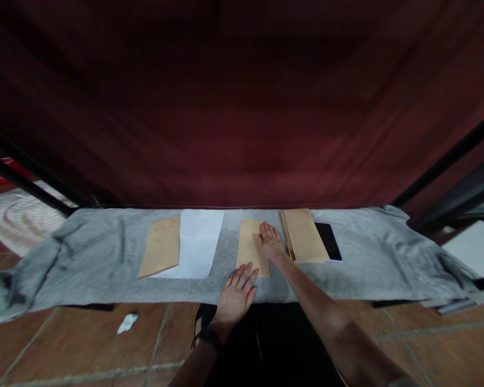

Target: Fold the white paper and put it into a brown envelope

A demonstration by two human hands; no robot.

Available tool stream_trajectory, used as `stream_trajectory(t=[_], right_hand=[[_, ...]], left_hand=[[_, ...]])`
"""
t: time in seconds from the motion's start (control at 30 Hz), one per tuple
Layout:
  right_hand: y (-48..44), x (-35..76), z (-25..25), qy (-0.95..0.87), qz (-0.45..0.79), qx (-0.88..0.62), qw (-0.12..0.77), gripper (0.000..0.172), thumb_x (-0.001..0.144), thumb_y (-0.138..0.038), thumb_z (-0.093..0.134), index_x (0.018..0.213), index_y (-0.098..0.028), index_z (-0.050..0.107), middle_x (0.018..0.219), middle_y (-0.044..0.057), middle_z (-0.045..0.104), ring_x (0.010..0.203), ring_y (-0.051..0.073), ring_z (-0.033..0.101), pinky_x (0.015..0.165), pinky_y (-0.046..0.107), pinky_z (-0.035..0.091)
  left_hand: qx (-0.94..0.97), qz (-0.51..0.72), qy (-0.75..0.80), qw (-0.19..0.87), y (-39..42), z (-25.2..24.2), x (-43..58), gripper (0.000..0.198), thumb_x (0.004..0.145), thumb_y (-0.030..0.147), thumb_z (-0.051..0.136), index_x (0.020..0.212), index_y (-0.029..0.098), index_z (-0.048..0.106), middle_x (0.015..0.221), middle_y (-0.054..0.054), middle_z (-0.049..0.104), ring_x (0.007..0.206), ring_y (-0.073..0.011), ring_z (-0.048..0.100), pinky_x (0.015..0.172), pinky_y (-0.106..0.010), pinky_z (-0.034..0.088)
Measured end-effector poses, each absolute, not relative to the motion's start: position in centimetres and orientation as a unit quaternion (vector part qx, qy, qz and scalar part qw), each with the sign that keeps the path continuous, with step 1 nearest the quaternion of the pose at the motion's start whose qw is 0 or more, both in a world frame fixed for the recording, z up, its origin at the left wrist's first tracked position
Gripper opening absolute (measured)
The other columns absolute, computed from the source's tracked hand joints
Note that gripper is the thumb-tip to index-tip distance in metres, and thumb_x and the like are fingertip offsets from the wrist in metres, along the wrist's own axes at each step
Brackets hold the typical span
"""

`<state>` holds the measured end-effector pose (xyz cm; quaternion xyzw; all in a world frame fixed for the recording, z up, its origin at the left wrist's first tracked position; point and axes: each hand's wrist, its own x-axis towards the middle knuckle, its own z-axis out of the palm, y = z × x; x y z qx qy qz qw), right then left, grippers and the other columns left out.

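Your left hand (234,294) and right hand (271,244) are apart, fingers extended: left on the envelope's (248,244) near edge, right across its right edge. It lies flat mid-surface (113,247), between white sheet (198,244) (second envelope (161,247) overlaps that) and stack (306,236), which partly covers a black device (328,240).

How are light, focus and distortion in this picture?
Head view: the wide dark red backdrop is deeply shadowed up top; the flat tan paper envelope under the right hand shows no glare; faint reddish marks on the leftmost tan envelope blur past reading; slanting black bars suggest lens distortion.
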<state>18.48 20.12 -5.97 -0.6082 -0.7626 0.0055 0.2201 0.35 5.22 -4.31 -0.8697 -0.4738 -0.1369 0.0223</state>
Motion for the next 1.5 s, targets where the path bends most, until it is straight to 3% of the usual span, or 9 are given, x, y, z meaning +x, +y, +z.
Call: stream_trajectory(t=[0.27,0.5,0.9,1.13,1.27,1.5], right_hand=[[16.2,20.0,-6.8,-0.797,0.013,-0.567,0.208,0.057,0.104,-0.039,0.031,0.151,-0.008,0.039,0.156,0.017,0.038,0.146,0.027,0.034,0.120,0.047,0.028],[11.3,20.2,-6.1,-0.813,0.041,-0.548,0.194,0.061,0.102,-0.042,0.039,0.152,-0.007,0.036,0.157,0.017,0.037,0.147,0.026,0.033,0.121,0.045,0.030],[4.5,21.1,-4.3,-0.877,0.048,-0.439,0.192,0.064,0.099,-0.040,0.051,0.156,-0.019,0.030,0.157,0.009,0.039,0.144,0.023,0.039,0.120,0.045,0.036],[4.3,21.0,-5.0,-0.865,0.046,-0.456,0.206,0.054,0.099,-0.040,0.053,0.147,-0.017,0.047,0.148,0.010,0.052,0.139,0.023,0.046,0.120,0.043,0.035],[4.6,21.0,-4.8,-0.872,0.049,-0.450,0.189,0.057,0.099,-0.035,0.052,0.151,-0.017,0.041,0.153,0.008,0.046,0.142,0.022,0.042,0.121,0.042,0.034],[4.7,21.2,-4.4,-0.881,0.054,-0.435,0.179,0.064,0.096,-0.028,0.055,0.155,-0.018,0.032,0.156,0.007,0.041,0.144,0.022,0.039,0.120,0.043,0.033]], left_hand=[[-0.864,-0.146,-0.482,0.019,5.2,-4.6,0.5,0.051,0.099,0.032,0.044,0.150,0.031,0.041,0.158,-0.001,0.039,0.145,-0.0243,0.038,0.114,-0.043,0.038],[-0.866,-0.162,-0.472,0.027,5.2,-4.7,0.4,0.051,0.099,0.031,0.044,0.150,0.030,0.041,0.157,-0.002,0.042,0.143,-0.0245,0.040,0.114,-0.044,0.038],[-0.841,-0.200,-0.502,0.004,5.8,-5.3,1.1,0.046,0.102,0.032,0.034,0.144,0.022,0.049,0.146,-0.007,0.055,0.135,-0.0222,0.050,0.110,-0.042,0.045],[-0.874,-0.145,-0.461,-0.045,12.3,-4.4,3.0,0.051,0.104,0.038,0.028,0.148,0.018,0.044,0.155,-0.010,0.045,0.145,-0.0224,0.038,0.119,-0.044,0.031],[-0.868,-0.088,-0.481,-0.086,17.6,-3.6,5.1,0.052,0.102,0.036,0.028,0.149,0.018,0.042,0.157,-0.007,0.041,0.147,-0.0238,0.033,0.120,-0.045,0.026],[-0.850,-0.094,-0.510,-0.087,22.1,-3.4,7.4,0.054,0.102,0.035,0.025,0.153,0.024,0.036,0.161,-0.005,0.034,0.150,-0.0257,0.025,0.122,-0.051,0.017]])
